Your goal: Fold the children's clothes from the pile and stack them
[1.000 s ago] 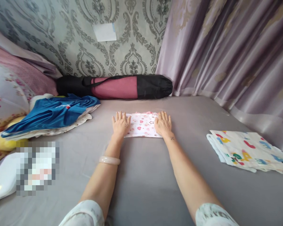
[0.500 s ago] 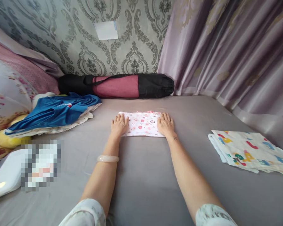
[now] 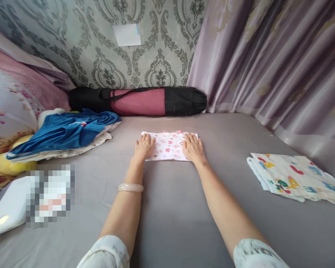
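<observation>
A folded white cloth with pink hearts and small figures [image 3: 169, 147] lies flat on the grey bed sheet [image 3: 173, 208]. A bit of pink fabric shows along its far edge. My left hand [image 3: 144, 146] rests palm down on the cloth's left end, fingers stretched forward. On the right end lies my right hand [image 3: 193, 147], also palm down with its fingers spread. Neither hand grips the cloth. A pale bangle [image 3: 130, 187] circles my left forearm.
Folded cloths with coloured letters [image 3: 298, 175] lie to the right. At the left are a blue garment [image 3: 69, 130], a white device [image 3: 12, 203] and a blurred-out item. A rolled mat in a black bag [image 3: 136, 101] lies along the wall, beside purple curtains [image 3: 240, 56].
My right hand has slid slightly inward over the cloth, so more of its right corner shows. My left hand keeps its place on the left end. The view has shifted a little.
</observation>
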A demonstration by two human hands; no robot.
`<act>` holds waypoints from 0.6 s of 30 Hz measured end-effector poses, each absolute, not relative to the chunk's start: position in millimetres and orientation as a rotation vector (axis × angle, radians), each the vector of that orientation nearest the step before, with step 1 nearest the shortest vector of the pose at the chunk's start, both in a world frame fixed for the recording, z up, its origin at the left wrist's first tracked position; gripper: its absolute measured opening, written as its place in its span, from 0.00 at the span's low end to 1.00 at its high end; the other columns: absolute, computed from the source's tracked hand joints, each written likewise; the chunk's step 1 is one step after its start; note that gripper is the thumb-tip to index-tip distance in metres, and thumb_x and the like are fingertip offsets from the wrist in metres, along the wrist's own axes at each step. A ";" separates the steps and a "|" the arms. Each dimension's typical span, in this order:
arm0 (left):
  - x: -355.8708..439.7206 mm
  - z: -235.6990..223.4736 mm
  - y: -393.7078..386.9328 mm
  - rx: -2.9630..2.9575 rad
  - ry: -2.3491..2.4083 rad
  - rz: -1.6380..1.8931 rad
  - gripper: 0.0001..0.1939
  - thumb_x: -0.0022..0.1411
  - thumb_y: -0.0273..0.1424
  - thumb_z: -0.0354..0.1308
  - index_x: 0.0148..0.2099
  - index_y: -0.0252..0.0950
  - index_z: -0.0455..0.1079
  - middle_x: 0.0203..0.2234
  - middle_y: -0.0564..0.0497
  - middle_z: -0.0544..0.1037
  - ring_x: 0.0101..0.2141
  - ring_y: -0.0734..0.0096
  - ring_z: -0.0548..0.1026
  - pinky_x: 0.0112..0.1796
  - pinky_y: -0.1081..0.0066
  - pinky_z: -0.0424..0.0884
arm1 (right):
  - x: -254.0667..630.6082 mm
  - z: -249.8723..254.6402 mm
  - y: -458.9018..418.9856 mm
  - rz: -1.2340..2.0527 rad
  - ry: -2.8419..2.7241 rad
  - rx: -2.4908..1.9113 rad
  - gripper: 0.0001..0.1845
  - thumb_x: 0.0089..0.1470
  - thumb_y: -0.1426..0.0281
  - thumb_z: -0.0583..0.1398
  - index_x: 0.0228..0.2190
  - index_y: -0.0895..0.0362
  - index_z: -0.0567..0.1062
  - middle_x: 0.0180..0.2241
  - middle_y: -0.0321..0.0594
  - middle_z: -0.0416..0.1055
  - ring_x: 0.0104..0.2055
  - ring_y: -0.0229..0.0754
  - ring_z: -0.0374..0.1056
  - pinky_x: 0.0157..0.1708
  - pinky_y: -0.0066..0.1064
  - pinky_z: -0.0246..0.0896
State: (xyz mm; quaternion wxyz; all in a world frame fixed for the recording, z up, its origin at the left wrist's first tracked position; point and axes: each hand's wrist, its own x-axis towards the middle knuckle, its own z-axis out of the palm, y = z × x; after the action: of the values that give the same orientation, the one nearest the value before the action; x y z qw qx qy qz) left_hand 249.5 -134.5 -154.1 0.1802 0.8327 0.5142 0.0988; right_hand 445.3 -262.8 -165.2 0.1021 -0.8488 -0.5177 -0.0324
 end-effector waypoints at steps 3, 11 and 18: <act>247.3 -154.9 -130.4 2.301 1.407 0.411 0.25 0.70 0.40 0.37 0.62 0.36 0.60 0.66 0.39 0.57 0.65 0.52 0.53 0.61 0.44 0.47 | 444.8 -162.4 -261.8 -0.096 -1.526 -2.525 0.29 0.66 0.64 0.41 0.64 0.58 0.57 0.67 0.44 0.50 0.68 0.50 0.43 0.65 0.50 0.34; 243.2 -159.7 -123.3 2.242 1.324 0.807 0.18 0.65 0.30 0.47 0.56 0.37 0.67 0.54 0.39 0.72 0.55 0.55 0.70 0.58 0.54 0.58 | 407.2 -153.9 -238.8 -0.066 -1.641 -2.393 0.30 0.66 0.63 0.41 0.65 0.61 0.56 0.68 0.48 0.45 0.70 0.50 0.37 0.65 0.51 0.28; 235.4 -153.5 -120.9 2.040 1.317 0.874 0.18 0.64 0.31 0.48 0.52 0.37 0.73 0.43 0.42 0.79 0.46 0.57 0.76 0.50 0.61 0.68 | 398.5 -168.1 -232.7 -0.025 -1.649 -2.392 0.31 0.66 0.62 0.40 0.64 0.62 0.57 0.68 0.47 0.46 0.69 0.49 0.39 0.65 0.51 0.28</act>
State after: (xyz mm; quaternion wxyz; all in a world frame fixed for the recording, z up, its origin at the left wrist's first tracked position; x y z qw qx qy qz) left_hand 235.4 -120.9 -153.5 0.2768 0.7596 0.4906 0.3253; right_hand 398.5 -232.7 -168.1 0.1180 -0.8176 -0.5636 -0.0085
